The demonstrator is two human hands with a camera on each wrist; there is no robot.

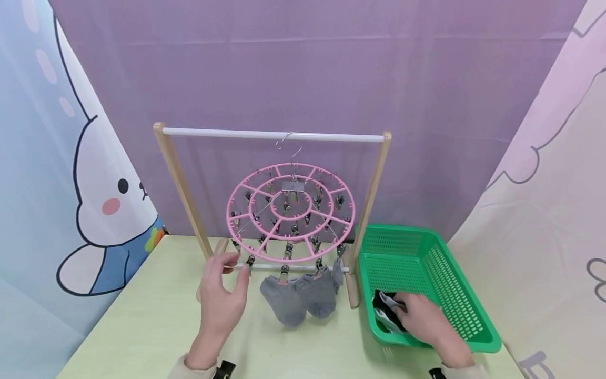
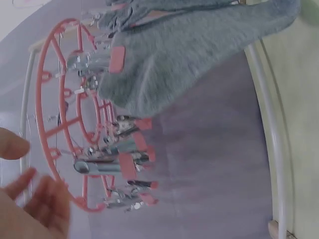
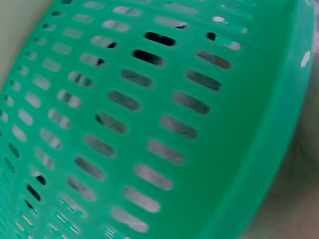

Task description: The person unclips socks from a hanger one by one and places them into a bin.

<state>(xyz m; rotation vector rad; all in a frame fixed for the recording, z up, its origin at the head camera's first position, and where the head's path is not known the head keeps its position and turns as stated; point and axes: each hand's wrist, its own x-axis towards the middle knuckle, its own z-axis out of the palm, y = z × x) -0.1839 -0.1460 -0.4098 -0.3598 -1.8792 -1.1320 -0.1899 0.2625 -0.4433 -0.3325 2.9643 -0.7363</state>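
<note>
At the frame's lower right, socks [image 1: 382, 305] in the green plastic basket [image 1: 393, 271] are being pinched by the right hand [image 1: 423, 318], the left hand [image 1: 221, 302] being held relaxed, empty, and through overlap 2 may be getting lifted together.

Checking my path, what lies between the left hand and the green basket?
In the head view, gray socks hang between the left hand and the green basket, then comes a wooden stand foot.
</note>
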